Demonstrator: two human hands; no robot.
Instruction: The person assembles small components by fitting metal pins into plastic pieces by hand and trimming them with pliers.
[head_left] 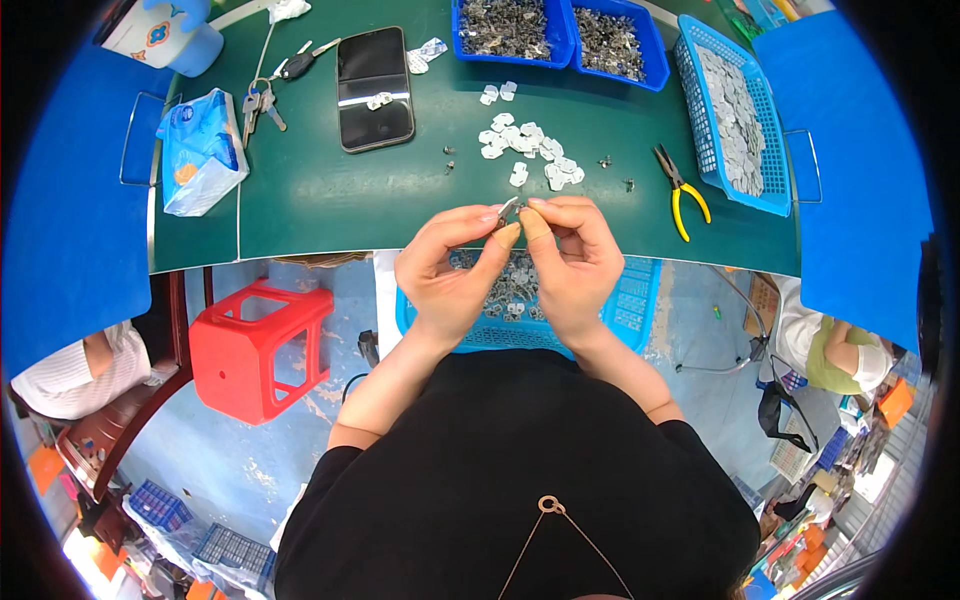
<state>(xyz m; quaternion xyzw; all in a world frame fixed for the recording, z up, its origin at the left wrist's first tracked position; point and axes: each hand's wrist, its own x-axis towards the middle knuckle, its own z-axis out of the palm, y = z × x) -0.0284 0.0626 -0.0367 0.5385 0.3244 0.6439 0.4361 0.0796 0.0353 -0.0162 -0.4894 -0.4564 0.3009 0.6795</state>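
green table (300,200) spans the top; lower basket (632,300), blue w/ metal parts in it, is under the hands, by the table's near edge. side basket (703,145), lighter blue, on table at rt w/ white pcs. two blue trays (515,61) of small parts at far edge. left hand (445,262) & right hand (570,262) nearly tog., fingertips pinched: l. on a white piece (507,209), r. on a tiny dark bit (521,208), too small to id. black phone (375,75) upper l.; yellow-handled pliers (677,183) on r. loose white tabs (530,137) just beyond hands.
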